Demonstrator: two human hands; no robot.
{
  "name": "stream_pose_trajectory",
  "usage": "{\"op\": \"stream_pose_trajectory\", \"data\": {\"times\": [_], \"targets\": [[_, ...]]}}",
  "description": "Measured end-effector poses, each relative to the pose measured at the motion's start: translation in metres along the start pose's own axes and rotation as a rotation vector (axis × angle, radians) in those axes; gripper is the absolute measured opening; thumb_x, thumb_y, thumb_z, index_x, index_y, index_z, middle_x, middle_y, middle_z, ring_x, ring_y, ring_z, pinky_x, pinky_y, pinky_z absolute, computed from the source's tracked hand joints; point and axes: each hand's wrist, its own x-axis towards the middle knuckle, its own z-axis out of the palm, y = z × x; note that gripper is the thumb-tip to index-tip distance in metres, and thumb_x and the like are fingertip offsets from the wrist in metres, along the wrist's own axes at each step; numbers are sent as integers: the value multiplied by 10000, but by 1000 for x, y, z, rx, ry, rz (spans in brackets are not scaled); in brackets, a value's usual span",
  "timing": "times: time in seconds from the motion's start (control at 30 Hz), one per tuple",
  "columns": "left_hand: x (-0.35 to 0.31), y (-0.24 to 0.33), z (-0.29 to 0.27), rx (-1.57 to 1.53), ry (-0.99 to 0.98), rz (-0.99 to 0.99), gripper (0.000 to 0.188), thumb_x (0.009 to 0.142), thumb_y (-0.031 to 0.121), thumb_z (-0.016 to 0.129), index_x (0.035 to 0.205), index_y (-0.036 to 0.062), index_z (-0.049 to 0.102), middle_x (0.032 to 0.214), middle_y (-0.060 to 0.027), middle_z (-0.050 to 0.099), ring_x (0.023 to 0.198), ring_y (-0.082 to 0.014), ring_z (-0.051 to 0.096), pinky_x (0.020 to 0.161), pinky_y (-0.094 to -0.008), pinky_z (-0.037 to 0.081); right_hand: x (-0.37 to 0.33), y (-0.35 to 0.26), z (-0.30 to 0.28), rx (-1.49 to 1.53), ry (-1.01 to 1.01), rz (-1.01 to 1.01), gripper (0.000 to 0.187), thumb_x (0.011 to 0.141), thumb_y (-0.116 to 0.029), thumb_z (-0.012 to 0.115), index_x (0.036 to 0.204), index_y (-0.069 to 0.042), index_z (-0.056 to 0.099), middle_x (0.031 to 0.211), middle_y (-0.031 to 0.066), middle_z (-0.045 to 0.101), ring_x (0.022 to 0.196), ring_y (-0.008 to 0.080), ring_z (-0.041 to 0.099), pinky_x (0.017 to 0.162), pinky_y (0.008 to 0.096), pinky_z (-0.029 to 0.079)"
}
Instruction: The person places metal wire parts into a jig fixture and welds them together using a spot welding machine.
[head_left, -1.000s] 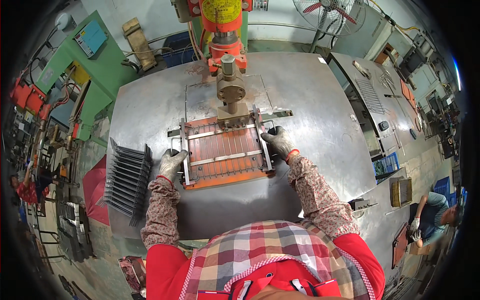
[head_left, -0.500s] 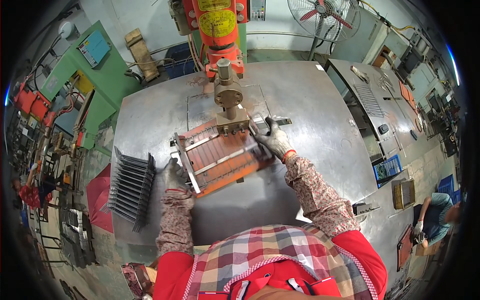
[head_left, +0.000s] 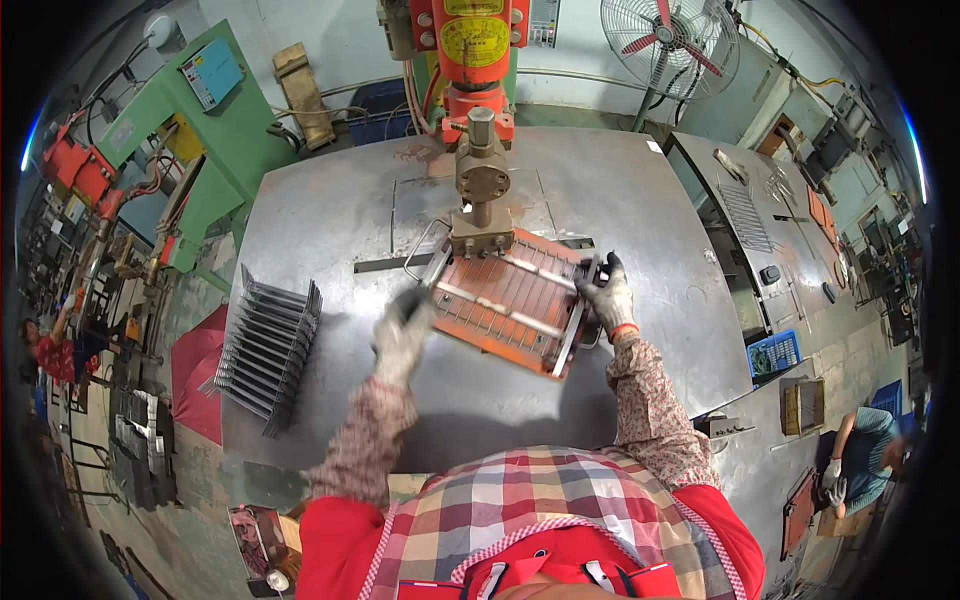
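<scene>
An orange-brown jig plate (head_left: 480, 338) with thin metal wires and pale metal bars across it lies tilted on the steel table. Its far left part sits beneath the metal block (head_left: 482, 235) of a red upright machine. My right hand (head_left: 612, 300), in a pale glove with dark fingertips, is closed on the jig's right edge. My left hand (head_left: 400, 338), gloved alike, is at the jig's left edge, its fingers smeared by motion; I cannot tell whether it touches. A wire handle (head_left: 425, 248) sticks out at the jig's far left corner.
A stack of dark wire racks (head_left: 268, 350) stands on the left of the steel table (head_left: 660, 250). Right of it is a side table with wire pieces and a blue basket (head_left: 775, 352). A fan (head_left: 665, 40) stands behind. Other people work far left and at right.
The jig has turned clockwise, its right end now nearer to me. My left hand has moved rightward and is blurred; my right hand stays at the jig's right end.
</scene>
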Motion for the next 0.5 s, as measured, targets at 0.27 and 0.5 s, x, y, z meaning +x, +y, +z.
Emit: {"op": "stream_pose_trajectory", "data": {"times": [0.27, 0.5], "targets": [[78, -68, -31, -107, 57, -171, 651, 784, 384, 700, 1241, -41, 511, 1046, -151, 640, 943, -221, 598, 834, -319, 466, -35, 20, 12, 340, -120, 205, 533, 759, -307, 742, 1084, 45, 508, 967, 147, 609, 839, 218, 595, 743, 355, 491], [25, -48, -65, 148, -145, -342, 568, 795, 479, 656, 1056, -19, 578, 791, -114, 661, 667, -177, 627, 565, -302, 467, -22, 2, 4, 359, -227, 180, 574, 769, -281, 736, 1139, 67, 470, 990, 168, 600, 873, 213, 587, 763, 335, 485]]}}
